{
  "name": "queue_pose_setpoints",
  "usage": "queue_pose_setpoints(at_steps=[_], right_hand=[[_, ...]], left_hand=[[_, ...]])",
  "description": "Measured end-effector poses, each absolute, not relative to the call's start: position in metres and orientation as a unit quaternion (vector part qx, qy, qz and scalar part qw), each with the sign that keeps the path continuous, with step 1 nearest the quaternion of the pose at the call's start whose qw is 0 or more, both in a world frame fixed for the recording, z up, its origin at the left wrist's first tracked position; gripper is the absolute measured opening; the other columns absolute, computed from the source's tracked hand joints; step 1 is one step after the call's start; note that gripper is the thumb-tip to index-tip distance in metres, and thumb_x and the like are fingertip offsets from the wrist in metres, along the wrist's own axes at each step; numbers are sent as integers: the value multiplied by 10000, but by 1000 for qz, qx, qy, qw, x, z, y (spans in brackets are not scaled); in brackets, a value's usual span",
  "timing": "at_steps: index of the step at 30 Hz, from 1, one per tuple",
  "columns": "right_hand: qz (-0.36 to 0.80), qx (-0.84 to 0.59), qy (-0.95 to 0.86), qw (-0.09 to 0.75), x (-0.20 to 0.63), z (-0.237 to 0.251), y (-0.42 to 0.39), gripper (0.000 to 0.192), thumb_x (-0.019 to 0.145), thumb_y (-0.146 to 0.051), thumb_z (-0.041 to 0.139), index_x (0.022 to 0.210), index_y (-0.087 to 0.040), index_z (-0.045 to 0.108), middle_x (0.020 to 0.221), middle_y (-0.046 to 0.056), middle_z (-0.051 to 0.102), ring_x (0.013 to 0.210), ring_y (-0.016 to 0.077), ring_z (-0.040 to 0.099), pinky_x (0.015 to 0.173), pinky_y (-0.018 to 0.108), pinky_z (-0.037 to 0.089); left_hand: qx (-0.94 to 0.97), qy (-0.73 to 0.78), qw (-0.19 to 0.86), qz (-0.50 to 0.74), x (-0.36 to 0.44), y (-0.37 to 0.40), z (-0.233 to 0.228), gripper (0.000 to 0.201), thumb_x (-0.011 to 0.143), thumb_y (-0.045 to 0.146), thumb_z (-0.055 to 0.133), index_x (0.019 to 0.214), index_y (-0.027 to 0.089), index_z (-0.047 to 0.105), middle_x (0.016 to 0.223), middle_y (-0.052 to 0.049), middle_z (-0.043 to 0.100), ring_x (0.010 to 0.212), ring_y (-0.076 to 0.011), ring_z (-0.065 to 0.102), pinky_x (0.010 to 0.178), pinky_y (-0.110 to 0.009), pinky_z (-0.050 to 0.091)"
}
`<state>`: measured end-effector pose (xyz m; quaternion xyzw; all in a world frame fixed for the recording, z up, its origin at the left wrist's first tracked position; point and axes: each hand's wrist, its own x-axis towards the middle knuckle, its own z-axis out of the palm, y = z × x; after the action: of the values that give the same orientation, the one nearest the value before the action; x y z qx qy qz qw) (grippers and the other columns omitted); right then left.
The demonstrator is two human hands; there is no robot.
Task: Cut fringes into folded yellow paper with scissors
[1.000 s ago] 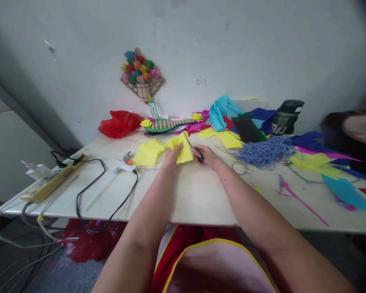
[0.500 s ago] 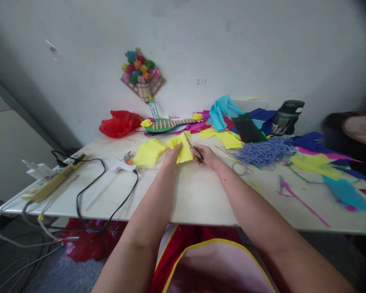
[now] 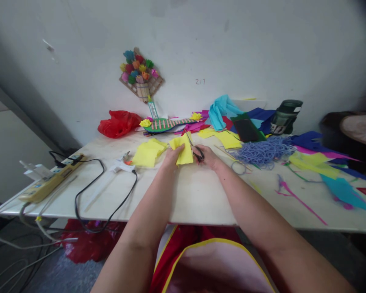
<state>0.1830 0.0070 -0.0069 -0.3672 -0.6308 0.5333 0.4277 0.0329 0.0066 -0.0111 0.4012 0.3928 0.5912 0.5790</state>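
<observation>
Clock read with the yellow sheet (image 3: 186, 151) as hub, twelve toward the wall. That sheet is up in my left hand (image 3: 171, 157), pinched close, thumb on its face, the free part fanning out past my fingers toward one and three. My right hand (image 3: 206, 156), at three and just beside it, is curled around the black handles of the scissors (image 3: 199, 154). Blades slant toward eleven, along the sheet's right-hand edge; how wide they stand, I cannot tell.

At nine, just beside my left hand: more yellow paper (image 3: 146, 154), flat on the table (image 3: 201, 203). At eleven, a green craft piece (image 3: 169, 124) with a woven strip pattern, a yellow flower near either end. Higher at eleven, on the wall, a flower decoration (image 3: 142, 75) in many colours. Red plastic bag (image 3: 118, 125) at ten. Power strip (image 3: 51, 179) between eight and nine, well apart from me.

Light-blue paper (image 3: 221, 112) between one and two. Tangled blue-violet yarn (image 3: 264, 152) at three; dark bottle (image 3: 285, 118) beyond it, between two and three. Thin magenta strip (image 3: 306, 207) at four.
</observation>
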Motion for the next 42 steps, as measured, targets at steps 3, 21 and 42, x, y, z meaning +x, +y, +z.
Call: queue_pose_setpoints(at_steps=[3, 21, 42], right_hand=[[527, -370, -630, 434, 183, -6, 6, 263, 727, -426, 538, 772, -168, 524, 434, -51, 509, 309, 70, 452, 255, 158, 222], [573, -339, -593, 454, 179, 1, 1, 222, 691, -363, 596, 739, -162, 511, 422, -64, 477, 332, 60, 417, 308, 162, 342], [553, -361, -601, 451, 186, 1, 3, 252, 708, -401, 562, 741, -154, 524, 422, -46, 493, 309, 67, 418, 299, 172, 315]], left_hand=[[403, 400, 574, 590, 33, 6, -10, 195, 671, 279, 651, 846, 205, 607, 890, -92, 649, 879, -227, 619, 666, -305, 523], [386, 393, 571, 609, 31, 10, -15, 210, 670, 284, 660, 853, 196, 603, 866, -81, 659, 823, -205, 634, 603, -254, 521], [401, 426, 574, 573, 34, 5, -10, 190, 661, 271, 669, 820, 192, 600, 885, -98, 654, 836, -228, 628, 631, -294, 519]])
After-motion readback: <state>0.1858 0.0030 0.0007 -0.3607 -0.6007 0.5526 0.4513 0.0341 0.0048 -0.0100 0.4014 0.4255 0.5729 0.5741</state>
